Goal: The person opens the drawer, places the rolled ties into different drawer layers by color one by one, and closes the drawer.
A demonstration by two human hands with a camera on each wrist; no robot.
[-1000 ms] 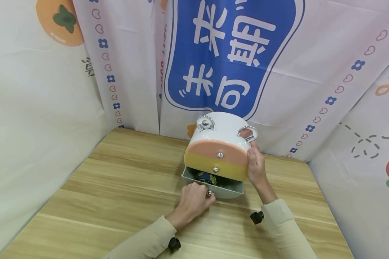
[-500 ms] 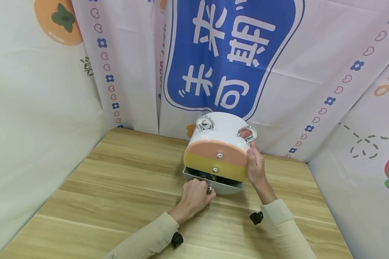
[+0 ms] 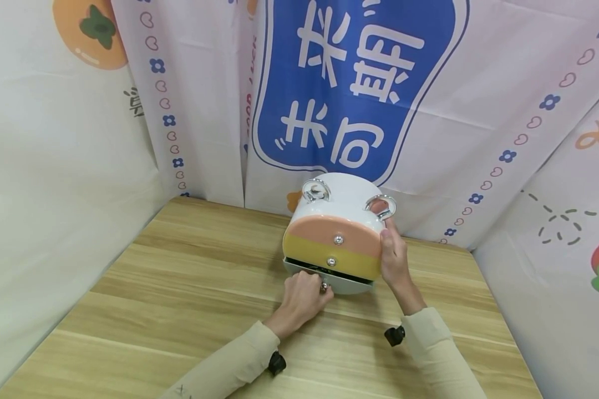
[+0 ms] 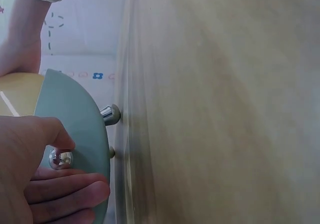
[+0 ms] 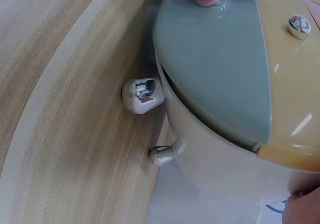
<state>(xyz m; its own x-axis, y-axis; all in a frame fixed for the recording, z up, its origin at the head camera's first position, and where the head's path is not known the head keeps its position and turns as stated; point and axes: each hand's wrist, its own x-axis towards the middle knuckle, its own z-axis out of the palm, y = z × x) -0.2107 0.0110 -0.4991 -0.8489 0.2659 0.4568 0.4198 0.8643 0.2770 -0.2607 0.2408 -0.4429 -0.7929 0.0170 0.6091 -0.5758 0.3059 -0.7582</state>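
Observation:
A rounded white drawer box (image 3: 346, 194) with two silver ring ears stands on the table. Its front has a pink-orange band, a yellow band and a grey-green bottom drawer (image 3: 351, 286). That drawer sticks out slightly, leaving a narrow dark gap along its top. My left hand (image 3: 303, 292) pinches the drawer's silver knob (image 4: 60, 159) between thumb and finger. My right hand (image 3: 395, 257) holds the box's right side, thumb near the front edge. What lies inside the drawer is almost wholly hidden.
The box rests on silver feet (image 5: 143, 95) on the wood-grain table (image 3: 194, 288). Close behind stands a printed cloth backdrop (image 3: 429, 138) with a blue sign. Cloth walls rise at the left and right of the table.
My left hand has pushed the bottom drawer inward, so its opening has narrowed. The dark patterned item inside has gone nearly out of sight. My right hand keeps its place.

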